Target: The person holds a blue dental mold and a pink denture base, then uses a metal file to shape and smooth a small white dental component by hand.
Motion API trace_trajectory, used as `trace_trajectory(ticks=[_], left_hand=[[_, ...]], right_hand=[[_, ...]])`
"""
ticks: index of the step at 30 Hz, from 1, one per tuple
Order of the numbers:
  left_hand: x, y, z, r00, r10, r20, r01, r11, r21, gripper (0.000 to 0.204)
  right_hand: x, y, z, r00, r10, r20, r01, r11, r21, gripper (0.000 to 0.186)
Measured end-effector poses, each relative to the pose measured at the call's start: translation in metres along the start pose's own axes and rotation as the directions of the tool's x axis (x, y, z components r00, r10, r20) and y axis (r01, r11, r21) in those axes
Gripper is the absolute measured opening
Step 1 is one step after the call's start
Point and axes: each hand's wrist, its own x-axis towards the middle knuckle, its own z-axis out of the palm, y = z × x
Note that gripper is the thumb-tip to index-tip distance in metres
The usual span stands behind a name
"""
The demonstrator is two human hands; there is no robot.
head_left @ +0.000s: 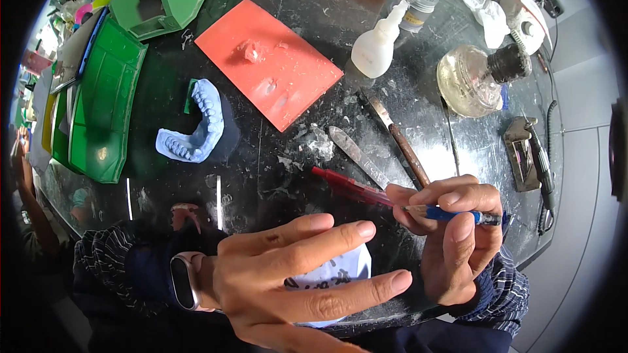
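Note:
My left hand is open, palm down, its fingers spread over a pale bluish-white block with dark handwriting on top. The fingers cover much of the block; whether they touch it I cannot tell. At the right, my right hand is closed on a blue pencil, its bare tip pointing left. A red pen lies beside these fingers, its right end close to them. Farther left stands a light-blue dental arch cast with a row of teeth.
A pink wax sheet bears a crumpled lump. Near it lie a metal spatula and a wooden-handled wax knife. A white squeeze bottle and a glass spirit lamp stand behind. Green bins line the left; a black handpiece rests right.

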Motion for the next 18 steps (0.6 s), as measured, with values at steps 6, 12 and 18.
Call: trace_trajectory(ticks=[6, 12, 18], left_hand=[[-0.005, -0.005, 0.006, 0.943, 0.286, -0.173, -0.245, 0.943, 0.226, 0.077], [-0.004, 0.001, -0.001, 0.977, 0.212, -0.023, -0.2, 0.951, 0.237, 0.085], [0.009, -0.021, 0.017, 0.993, 0.056, -0.106, -0.097, 0.89, -0.445, 0.034]], right_hand=[[0.0, -0.001, 0.007, 0.996, -0.04, -0.077, 0.053, 0.983, 0.175, 0.016], [0.0, 0.0, 0.006, 0.997, -0.041, -0.064, 0.053, 0.981, 0.186, 0.014], [0.001, 0.002, -0.004, 0.982, -0.173, 0.068, 0.152, 0.957, 0.246, 0.023]])
